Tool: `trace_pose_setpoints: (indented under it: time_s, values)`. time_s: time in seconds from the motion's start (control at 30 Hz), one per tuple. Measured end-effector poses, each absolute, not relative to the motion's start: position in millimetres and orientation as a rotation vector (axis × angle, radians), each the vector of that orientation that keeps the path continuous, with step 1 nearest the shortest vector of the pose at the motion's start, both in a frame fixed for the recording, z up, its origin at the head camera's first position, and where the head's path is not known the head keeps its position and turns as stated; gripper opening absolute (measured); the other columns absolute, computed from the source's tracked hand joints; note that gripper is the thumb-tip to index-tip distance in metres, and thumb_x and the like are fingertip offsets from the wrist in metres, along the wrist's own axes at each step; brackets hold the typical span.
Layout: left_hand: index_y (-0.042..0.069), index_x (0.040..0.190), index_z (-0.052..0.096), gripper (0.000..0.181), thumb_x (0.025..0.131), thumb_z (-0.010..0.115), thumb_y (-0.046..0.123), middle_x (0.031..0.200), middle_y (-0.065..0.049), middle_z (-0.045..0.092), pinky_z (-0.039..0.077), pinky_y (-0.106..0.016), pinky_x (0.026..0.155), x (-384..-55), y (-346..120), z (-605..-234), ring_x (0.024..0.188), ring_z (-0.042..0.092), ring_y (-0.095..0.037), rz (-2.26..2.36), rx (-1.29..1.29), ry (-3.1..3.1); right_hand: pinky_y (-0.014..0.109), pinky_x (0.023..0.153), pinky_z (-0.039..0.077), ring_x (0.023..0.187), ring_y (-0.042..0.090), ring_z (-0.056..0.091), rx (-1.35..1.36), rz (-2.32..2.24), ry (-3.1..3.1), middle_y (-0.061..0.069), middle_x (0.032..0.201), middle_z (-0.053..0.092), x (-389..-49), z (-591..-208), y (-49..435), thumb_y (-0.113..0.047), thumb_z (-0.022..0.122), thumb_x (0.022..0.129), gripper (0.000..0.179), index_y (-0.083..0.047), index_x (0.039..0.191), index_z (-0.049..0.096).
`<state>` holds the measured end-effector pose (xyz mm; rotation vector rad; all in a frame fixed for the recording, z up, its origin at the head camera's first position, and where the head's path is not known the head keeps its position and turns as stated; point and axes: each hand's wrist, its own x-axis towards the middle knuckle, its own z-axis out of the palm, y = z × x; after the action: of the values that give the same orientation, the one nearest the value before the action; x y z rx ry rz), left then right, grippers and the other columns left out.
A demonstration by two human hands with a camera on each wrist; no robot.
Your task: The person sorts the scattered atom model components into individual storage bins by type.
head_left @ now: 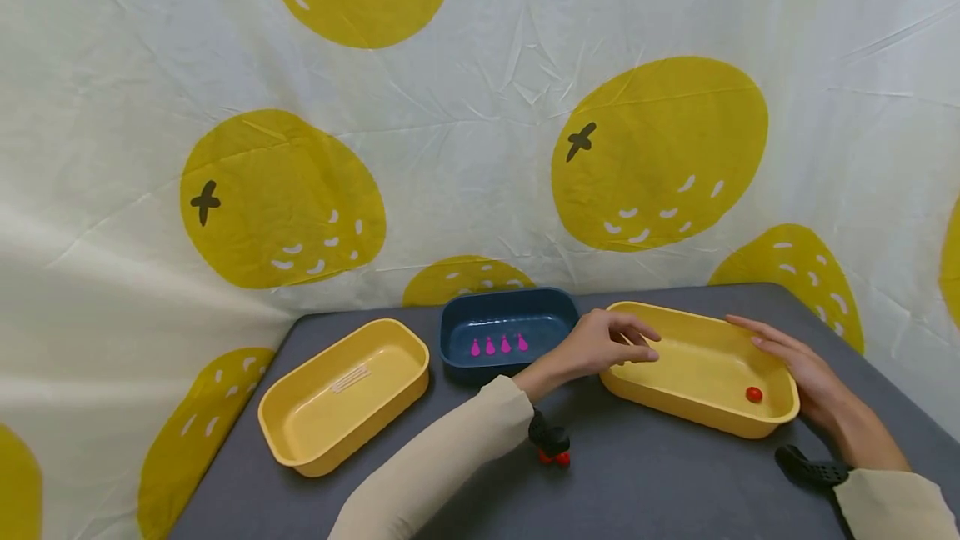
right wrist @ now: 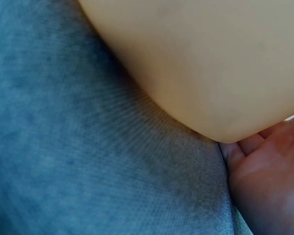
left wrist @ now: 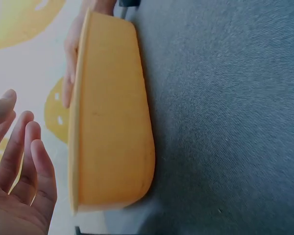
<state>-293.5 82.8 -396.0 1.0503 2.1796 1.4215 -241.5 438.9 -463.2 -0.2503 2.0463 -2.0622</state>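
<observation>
My left hand (head_left: 603,342) is held over the left end of a yellow tray (head_left: 675,409), with its fingers loosely bent and nothing between them. In the left wrist view the same hand (left wrist: 22,181) shows spread fingers, apart from the tray's outer wall (left wrist: 112,112). Against the tray's right end rests my right hand (head_left: 813,377), its fingers stretched along the rim. The right wrist view has that hand's palm (right wrist: 272,176) beside the tray's outside wall (right wrist: 201,63). A small round red piece (head_left: 753,394) lies inside the tray near its right end.
Several pink drop-shaped pieces (head_left: 506,344) lie in a navy tray (head_left: 480,374) at the back. At left, another yellow tray (head_left: 315,432) holds thin pale sticks (head_left: 350,378). Small red pieces (head_left: 555,458) sit below my left wrist, partly hidden by its black camera (head_left: 551,437). Patterned fabric hangs behind.
</observation>
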Motion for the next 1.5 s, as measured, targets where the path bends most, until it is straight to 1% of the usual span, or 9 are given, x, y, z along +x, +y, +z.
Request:
trace_pose_setpoints:
  time_s: [0.1,0.17,0.33,0.4,0.73,0.87,1.17,1.4,1.5]
  values:
    - [0.015,0.122,0.076,0.031,0.094,0.077,0.029,0.090,0.014,0.073,0.063,-0.038,0.073,-291,70,-395,0.087,0.070,-0.032,1.459,1.059,2.158,0.020,0.090,0.057,0.115,-0.007,0.064,-0.252,-2.073,2.025,-0.035,0.134,0.057,-241,-463,439,-0.020,0.034,0.114,0.049,-0.022,0.163,0.033]
    - [0.017,0.121,0.076,0.031,0.094,0.077,0.029,0.093,0.015,0.073,0.062,-0.038,0.075,-288,62,-393,0.086,0.070,-0.028,1.481,1.066,2.153,0.020,0.089,0.058,0.115,-0.006,0.064,-0.251,-2.072,2.024,-0.035,0.134,0.057,-241,-463,439,-0.019,0.035,0.114,0.049,-0.022,0.163,0.033]
    - [0.018,0.119,0.077,0.028,0.093,0.078,0.028,0.096,0.011,0.075,0.055,-0.020,0.072,-279,41,-393,0.084,0.067,-0.005,1.517,1.094,2.162,0.020,0.089,0.058,0.115,-0.007,0.064,-0.244,-2.059,2.053,-0.036,0.134,0.057,-241,-463,438,-0.020,0.035,0.114,0.050,-0.020,0.164,0.031]
    - [0.017,0.118,0.077,0.027,0.093,0.079,0.026,0.097,0.008,0.075,0.054,-0.018,0.073,-275,31,-394,0.083,0.066,0.000,1.532,1.102,2.160,0.019,0.089,0.058,0.115,-0.007,0.064,-0.242,-2.056,2.061,-0.036,0.134,0.056,-241,-462,438,-0.021,0.035,0.114,0.051,-0.020,0.164,0.030]
    - [0.010,0.120,0.076,0.027,0.094,0.077,0.017,0.102,-0.008,0.076,0.053,-0.020,0.073,-255,-22,-411,0.083,0.065,-0.003,1.595,1.096,2.099,0.019,0.089,0.057,0.115,-0.009,0.063,-0.255,-2.035,2.087,-0.037,0.134,0.055,-242,-461,438,-0.021,0.035,0.114,0.051,-0.021,0.164,0.029]
    - [0.010,0.118,0.076,0.026,0.093,0.078,0.015,0.103,-0.013,0.076,0.052,-0.019,0.072,-244,-38,-423,0.083,0.065,-0.002,1.604,1.034,2.081,0.018,0.089,0.057,0.116,-0.009,0.063,-0.261,-2.032,2.096,-0.037,0.134,0.055,-242,-461,437,-0.021,0.035,0.114,0.051,-0.020,0.164,0.030]
    - [0.008,0.118,0.077,0.029,0.091,0.080,0.018,0.102,-0.012,0.077,0.054,-0.019,0.073,-225,-62,-446,0.082,0.067,-0.002,1.584,0.941,2.106,0.020,0.089,0.057,0.117,-0.007,0.063,-0.282,-2.067,2.044,-0.035,0.136,0.056,-242,-462,436,-0.019,0.034,0.114,0.050,-0.020,0.164,0.031]
    - [0.007,0.117,0.078,0.031,0.089,0.082,0.020,0.111,-0.008,0.079,0.055,-0.019,0.075,-218,-72,-454,0.083,0.068,0.001,1.545,0.924,2.160,0.019,0.090,0.057,0.116,-0.008,0.063,-0.267,-2.041,2.073,-0.036,0.135,0.056,-240,-462,436,-0.021,0.035,0.114,0.051,-0.019,0.164,0.029]
    - [0.008,0.117,0.078,0.031,0.088,0.082,0.019,0.112,-0.009,0.078,0.055,-0.018,0.075,-218,-74,-455,0.081,0.067,0.002,1.527,0.919,2.154,0.019,0.089,0.057,0.115,-0.009,0.063,-0.235,-2.005,2.110,-0.038,0.133,0.055,-240,-461,436,-0.024,0.036,0.114,0.053,-0.019,0.165,0.026]
